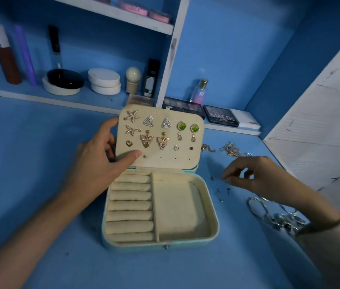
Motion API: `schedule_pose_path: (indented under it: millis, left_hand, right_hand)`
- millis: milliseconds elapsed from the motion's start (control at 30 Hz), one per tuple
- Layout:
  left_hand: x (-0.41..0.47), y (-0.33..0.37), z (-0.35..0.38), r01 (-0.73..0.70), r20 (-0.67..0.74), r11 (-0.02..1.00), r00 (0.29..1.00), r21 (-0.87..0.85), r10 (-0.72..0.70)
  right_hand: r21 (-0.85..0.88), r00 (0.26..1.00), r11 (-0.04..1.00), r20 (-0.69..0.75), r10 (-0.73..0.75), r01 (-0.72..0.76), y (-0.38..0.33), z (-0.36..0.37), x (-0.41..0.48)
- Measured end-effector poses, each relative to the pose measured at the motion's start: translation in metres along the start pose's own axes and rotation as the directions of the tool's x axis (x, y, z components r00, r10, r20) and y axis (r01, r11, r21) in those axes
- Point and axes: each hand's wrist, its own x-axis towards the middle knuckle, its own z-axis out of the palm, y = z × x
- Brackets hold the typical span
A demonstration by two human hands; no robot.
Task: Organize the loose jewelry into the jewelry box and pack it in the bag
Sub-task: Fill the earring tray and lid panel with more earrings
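head | box (pixel 214 222) open mid-desk (pixel 39 184), lid (pixel 165 161) upright, earrings (pixel 147 140) pinned on it | left hand (pixel 102 159) grips lid's left edge, thumb on its face | right hand (pixel 254 176) right of box, fingertips drawn together above loose studs (pixel 220 192), hold on one unclear | chains (pixel 230 149) behind

Open jewelry box (pixel 213 224) mid-table, loose chains (pixel 230 150) and bracelets (pixel 269 213) to its right

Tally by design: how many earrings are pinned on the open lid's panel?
flower earrings: 2
triangle earrings: 2
green-stone earrings: 2
butterfly earrings: 2
small drop earrings: 2
small single pieces: 4
Total: 14
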Motion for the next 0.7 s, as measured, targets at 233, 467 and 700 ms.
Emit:
schedule_pose_path:
  millis: [233,467,700]
  left_hand:
    - [0.0,-0.001,-0.001,-0.001,-0.001,1.0,1.0,-0.012,0.001]
    - [-0.001,0.001,-0.002,0.007,0.003,1.0,1.0,0.001,-0.007]
    - [0.0,0.0,-0.002,0.0,0.003,1.0,1.0,0.005,0.0]
  right_hand:
    - [-0.071,0.993,0.991,0.042,-0.108,0.111,0.004,0.01,-0.007]
    - [-0.113,0.986,0.979,0.036,-0.165,0.168,0.01,0.016,-0.005]
    - [-0.11,0.974,0.968,0.007,-0.225,0.224,0.013,0.019,-0.004]
